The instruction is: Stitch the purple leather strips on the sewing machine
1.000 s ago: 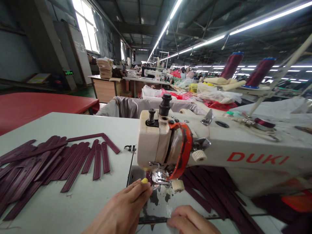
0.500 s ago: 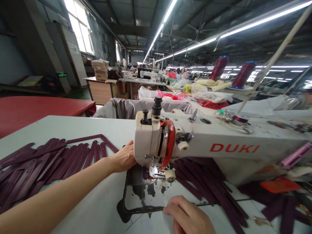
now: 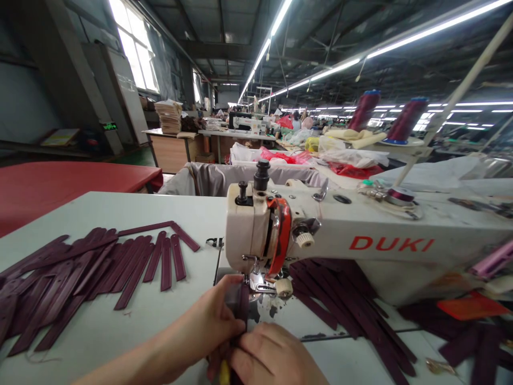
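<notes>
A narrow dark purple strip [image 3: 242, 300] lies lengthwise under the presser foot [image 3: 258, 286] of the sewing machine [image 3: 248, 224]. My left hand [image 3: 208, 321] is closed on it from the left, thumb and fingers near the needle area. My right hand [image 3: 276, 355] is closed around the strip's near end, its fingertips touching those of my left hand. A small yellow item [image 3: 224, 371] peeks out below the hands; its kind is hidden.
Many similar purple strips [image 3: 132, 272] are spread at left, with another pile [image 3: 348, 299] under the machine arm. An orange piece [image 3: 473, 311] and a gold metal piece [image 3: 440, 368] lie at right. Behind stands a grey cloth-lined bin [image 3: 216, 179]; thread cones [image 3: 406, 120] rise at back right.
My left hand has come back from behind the machine head to the near side of the needle. My right hand has moved left, and both hands now hold the strip.
</notes>
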{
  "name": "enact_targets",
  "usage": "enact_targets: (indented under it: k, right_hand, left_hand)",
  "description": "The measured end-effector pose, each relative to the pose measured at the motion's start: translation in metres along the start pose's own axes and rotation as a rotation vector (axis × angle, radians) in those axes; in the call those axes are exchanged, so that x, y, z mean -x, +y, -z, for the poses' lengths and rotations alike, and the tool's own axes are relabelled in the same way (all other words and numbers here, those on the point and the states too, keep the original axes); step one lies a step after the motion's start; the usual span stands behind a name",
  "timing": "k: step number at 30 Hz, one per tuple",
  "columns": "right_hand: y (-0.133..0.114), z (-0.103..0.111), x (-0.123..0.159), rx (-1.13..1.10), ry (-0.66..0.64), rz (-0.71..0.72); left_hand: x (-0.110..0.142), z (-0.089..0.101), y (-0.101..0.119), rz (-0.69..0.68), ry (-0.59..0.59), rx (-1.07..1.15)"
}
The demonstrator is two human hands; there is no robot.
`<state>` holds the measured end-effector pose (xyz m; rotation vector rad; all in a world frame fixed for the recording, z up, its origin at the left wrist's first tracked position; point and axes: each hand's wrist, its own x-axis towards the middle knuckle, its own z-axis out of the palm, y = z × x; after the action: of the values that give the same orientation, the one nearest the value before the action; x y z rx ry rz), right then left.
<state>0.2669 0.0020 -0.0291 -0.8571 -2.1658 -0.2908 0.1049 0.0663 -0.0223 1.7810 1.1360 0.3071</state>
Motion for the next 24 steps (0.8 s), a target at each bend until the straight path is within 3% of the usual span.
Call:
enact_targets:
  k: [5, 9, 11, 14, 20, 24]
  right_hand:
    - [0.022, 0.007, 0.005, -0.017, -0.126, 0.012]
    - [0.024, 0.003, 0.012, 0.033, -0.089, -0.004]
    - [0.023, -0.001, 0.013, 0.062, -0.057, -0.012]
    - [0.022, -0.005, 0.013, 0.085, -0.016, -0.024]
    - [0.023, -0.01, 0.007, 0.087, 0.021, -0.022]
    - [0.028, 0.002, 0.005, -0.005, 0.003, -0.015]
  left_hand:
    - [0.006, 0.001, 0.002, -0.228, 0.271, -0.282]
    - [0.014, -0.002, -0.005, -0.722, 0.477, -0.602]
    - [0.014, -0.005, -0.009, -0.893, 0.519, -0.716]
    - [0.011, -0.006, -0.01, -0.956, 0.525, -0.788]
    - [0.009, -0.004, -0.002, -0.914, 0.521, -0.799]
    - [0.011, -0.002, 0.003, -0.922, 0.54, -0.845]
